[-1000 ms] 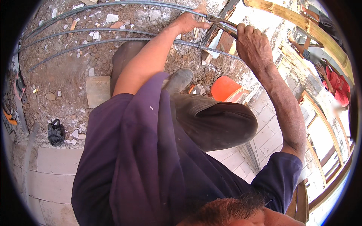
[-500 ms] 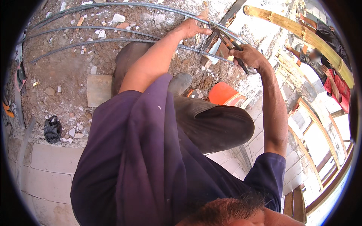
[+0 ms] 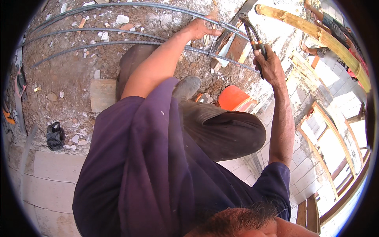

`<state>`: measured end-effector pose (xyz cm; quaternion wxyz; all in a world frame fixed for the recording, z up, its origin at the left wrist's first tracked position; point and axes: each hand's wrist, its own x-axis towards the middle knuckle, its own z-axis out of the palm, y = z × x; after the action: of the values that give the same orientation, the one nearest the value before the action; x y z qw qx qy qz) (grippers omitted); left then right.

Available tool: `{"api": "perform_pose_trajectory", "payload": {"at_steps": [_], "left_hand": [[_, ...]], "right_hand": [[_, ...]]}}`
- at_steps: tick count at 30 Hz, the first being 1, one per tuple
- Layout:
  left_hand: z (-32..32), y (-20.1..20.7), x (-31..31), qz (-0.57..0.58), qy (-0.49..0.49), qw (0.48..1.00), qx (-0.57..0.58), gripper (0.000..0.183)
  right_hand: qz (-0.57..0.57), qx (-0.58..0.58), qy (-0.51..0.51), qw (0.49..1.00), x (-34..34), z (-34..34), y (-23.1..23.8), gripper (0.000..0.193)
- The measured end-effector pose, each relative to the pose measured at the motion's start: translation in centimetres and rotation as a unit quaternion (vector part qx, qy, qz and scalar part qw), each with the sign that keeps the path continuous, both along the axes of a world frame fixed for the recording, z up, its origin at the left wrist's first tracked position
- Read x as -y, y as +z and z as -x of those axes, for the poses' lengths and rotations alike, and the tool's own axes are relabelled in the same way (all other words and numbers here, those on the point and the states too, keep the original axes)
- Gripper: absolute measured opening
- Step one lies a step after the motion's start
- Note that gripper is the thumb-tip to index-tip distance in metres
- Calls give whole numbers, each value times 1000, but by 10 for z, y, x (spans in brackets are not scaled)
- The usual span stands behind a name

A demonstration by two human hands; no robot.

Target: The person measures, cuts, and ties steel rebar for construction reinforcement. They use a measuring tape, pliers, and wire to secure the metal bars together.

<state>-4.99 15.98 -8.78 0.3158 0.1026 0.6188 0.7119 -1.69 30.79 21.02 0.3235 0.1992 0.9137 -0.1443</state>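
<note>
Several ribbed rebar rods (image 3: 106, 42) run bent across the top of the view, joined by a thin tie hoop near their right end. My left hand (image 3: 199, 27) is wrapped round the upper rebar, thumb on the near side and fingers beyond it. In my right hand (image 3: 270, 65) is a pair of end-cutting pincers (image 3: 249, 29) with dark handles and orange bands. The pincers stand raised, jaws pointing away from me, to the right of the hoop and apart from it.
Rubble-strewn soil (image 3: 63, 91) lies under the rods. An orange-red plastic container (image 3: 233, 98) sits beside my boot (image 3: 187, 87). A bamboo pole (image 3: 304, 25) slants across the upper right, where other people are partly seen. A black bag (image 3: 55, 136) lies at left, above pale blocks (image 3: 55, 166).
My right hand has drawn the pincers away from the hoop and turned them upright, jaws outward. My left hand stays on the rebar. People at the right have shifted.
</note>
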Motion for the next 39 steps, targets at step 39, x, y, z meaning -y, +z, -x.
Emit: {"api": "perform_pose_trajectory", "payload": {"at_steps": [39], "left_hand": [[-59,74,36,332,-155,890,-272,87]], "right_hand": [[-10,-227,-136,964,22,-292,-179,55]]}}
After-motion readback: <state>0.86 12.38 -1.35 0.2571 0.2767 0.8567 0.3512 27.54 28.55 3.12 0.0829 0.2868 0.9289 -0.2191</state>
